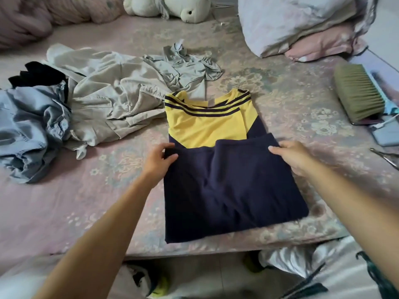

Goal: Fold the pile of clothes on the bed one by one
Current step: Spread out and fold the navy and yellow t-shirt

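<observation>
**Both hands on the folded hem of the navy and yellow shirt**

The navy and yellow shirt [216,169] lies flat on the bed [291,100], near its front edge and just right of the middle of the view. Its navy lower part is doubled up over the body, so the folded edge runs across below the yellow chest panel, whose striped neckline points to 12 o'clock.

The left hand [158,157] pinches the left corner of that folded edge, thumb on top and fingers curled round the cloth. The right hand [291,156] holds the right corner; its thumb lies along the top of the fabric, and the fingers seem to be tucked under the fold, though they are hidden.

At 10 o'clock from the shirt sits the unfolded pile: a crumpled beige garment [103,93], a pale blue denim piece [30,126] at 9 o'clock beside it, and something black [34,74] behind. A grey top [185,65] is bunched at 12 o'clock, its lower edge touching the shirt's collar.

Farther off, a plush toy [172,7] rests at 12 o'clock, pillows [302,24] at 1 o'clock, and a green-bristled brush [358,96] at 2 o'clock by the bed's right edge. Scissors [386,158] lie at 3 o'clock.
</observation>
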Action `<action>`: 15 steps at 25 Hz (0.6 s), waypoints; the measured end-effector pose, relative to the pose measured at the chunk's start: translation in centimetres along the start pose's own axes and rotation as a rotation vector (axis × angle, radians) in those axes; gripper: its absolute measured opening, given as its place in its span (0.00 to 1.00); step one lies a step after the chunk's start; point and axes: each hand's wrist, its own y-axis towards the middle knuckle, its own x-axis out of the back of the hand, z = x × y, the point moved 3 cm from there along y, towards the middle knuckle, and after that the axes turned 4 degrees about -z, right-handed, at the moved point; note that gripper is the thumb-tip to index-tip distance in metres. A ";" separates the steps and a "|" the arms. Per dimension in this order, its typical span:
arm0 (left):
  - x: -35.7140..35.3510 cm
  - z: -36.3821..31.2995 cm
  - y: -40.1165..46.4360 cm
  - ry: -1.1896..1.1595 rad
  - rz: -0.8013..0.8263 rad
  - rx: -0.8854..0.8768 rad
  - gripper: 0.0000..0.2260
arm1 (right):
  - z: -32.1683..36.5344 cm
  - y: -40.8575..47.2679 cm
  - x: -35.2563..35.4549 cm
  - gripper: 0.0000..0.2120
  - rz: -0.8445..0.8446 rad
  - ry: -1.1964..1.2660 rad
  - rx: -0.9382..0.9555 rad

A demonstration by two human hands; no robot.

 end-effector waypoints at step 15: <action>-1.0 -1.5 4.9 -0.123 0.007 0.152 0.04 | 3.4 4.1 -0.7 0.07 -0.051 -0.140 0.166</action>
